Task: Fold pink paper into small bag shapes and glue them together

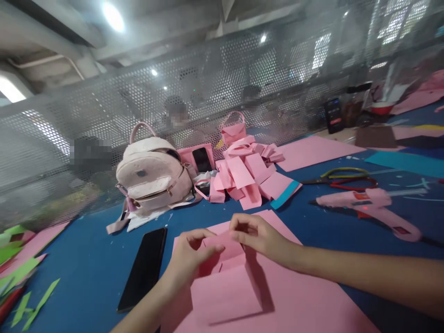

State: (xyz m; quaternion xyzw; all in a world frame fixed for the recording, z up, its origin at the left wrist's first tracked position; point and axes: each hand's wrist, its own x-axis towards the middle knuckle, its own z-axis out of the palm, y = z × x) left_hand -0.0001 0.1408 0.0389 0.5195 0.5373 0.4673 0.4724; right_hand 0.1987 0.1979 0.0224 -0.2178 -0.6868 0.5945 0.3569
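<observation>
Both my hands pinch a small folded piece of pink paper [225,252] just above a large pink sheet [277,305] on the blue table [86,263]. My left hand [189,259] grips the piece's left side with closed fingers. My right hand [256,236] pinches its top right edge between thumb and fingers. The piece stands partly upright between the hands, folded flaps hanging below.
A black phone [144,268] lies left of my hands. Behind are a pale pink backpack [152,178], a pile of folded pink paper pieces [246,173], scissors [342,178] and a pink glue gun [371,206]. Green paper scraps [21,277] lie far left. A perforated screen [208,92] backs the table.
</observation>
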